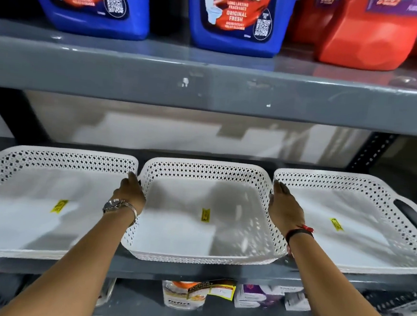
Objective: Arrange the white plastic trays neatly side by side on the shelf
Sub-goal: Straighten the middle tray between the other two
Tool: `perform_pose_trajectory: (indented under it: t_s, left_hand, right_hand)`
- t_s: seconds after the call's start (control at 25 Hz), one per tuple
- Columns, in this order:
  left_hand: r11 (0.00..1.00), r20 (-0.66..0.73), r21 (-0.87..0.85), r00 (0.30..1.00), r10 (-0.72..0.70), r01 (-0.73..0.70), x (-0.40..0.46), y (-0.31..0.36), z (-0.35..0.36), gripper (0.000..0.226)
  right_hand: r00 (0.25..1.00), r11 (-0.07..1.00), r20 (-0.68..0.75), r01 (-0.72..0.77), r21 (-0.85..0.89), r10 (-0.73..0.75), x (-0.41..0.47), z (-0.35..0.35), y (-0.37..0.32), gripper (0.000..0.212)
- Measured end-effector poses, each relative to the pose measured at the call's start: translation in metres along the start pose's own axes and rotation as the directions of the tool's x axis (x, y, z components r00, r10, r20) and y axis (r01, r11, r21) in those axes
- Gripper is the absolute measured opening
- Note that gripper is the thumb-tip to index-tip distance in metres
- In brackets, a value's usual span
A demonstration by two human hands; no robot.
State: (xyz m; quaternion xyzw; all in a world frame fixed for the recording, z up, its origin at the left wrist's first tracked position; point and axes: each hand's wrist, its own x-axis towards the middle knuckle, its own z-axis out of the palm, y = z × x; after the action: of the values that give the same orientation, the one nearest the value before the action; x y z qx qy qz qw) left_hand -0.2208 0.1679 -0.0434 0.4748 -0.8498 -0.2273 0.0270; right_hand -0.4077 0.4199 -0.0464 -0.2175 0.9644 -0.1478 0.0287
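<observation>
- Bracketing the middle tray (pixel 203 233) from both sides, the left hand (pixel 129 196) lies along its left wall and the right hand (pixel 284 210) along its right wall, probably so the tray can be squared up and centred between its neighbours.
- Each grip is flat and open, fingers extended and pressed against a perforated wall; nothing is clasped, and whether the thumbs hook the rim I cannot tell.
- Outside the left grip sits the left tray (pixel 34 208), outside the right grip the right tray (pixel 362 229); both nearly touch the middle one along the shelf (pixel 192 272).
- All three trays are white, shallow, with diamond-perforated walls, smooth floors and a small yellow sticker each; the outer two show handle cut-outs.
- The middle tray looks turned narrow-end forward, its front rim overhanging the shelf edge slightly, so the row seems nearly finished.
</observation>
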Motion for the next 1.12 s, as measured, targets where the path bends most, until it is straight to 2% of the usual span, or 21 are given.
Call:
perform_pose_trajectory:
  t_s: [0.16, 0.4, 0.76, 1.12]
  left_hand:
    - [0.997, -0.008, 0.076, 1.000, 0.019, -0.019, -0.005, 0.002, 0.004, 0.062]
    - [0.986, -0.013, 0.149, 0.997, 0.073, -0.071, 0.015, 0.010, 0.006, 0.063]
    - [0.986, -0.076, 0.132, 0.990, 0.117, -0.106, 0.043, 0.019, 0.009, 0.056]
    - [0.994, -0.071, 0.087, 0.995, 0.072, -0.066, 0.021, 0.012, 0.009, 0.057]
  right_hand:
    - [1.000, 1.000, 0.005, 0.007, -0.016, -0.007, 0.006, 0.006, 0.002, 0.062]
    - [0.999, 0.998, -0.024, 0.024, 0.055, -0.022, 0.029, 0.008, 0.001, 0.059]
    - [0.997, 0.994, -0.069, 0.042, 0.098, -0.036, 0.064, 0.015, -0.001, 0.052]
    - [0.995, 0.986, -0.096, 0.052, 0.161, -0.037, 0.036, 0.009, 0.002, 0.050]
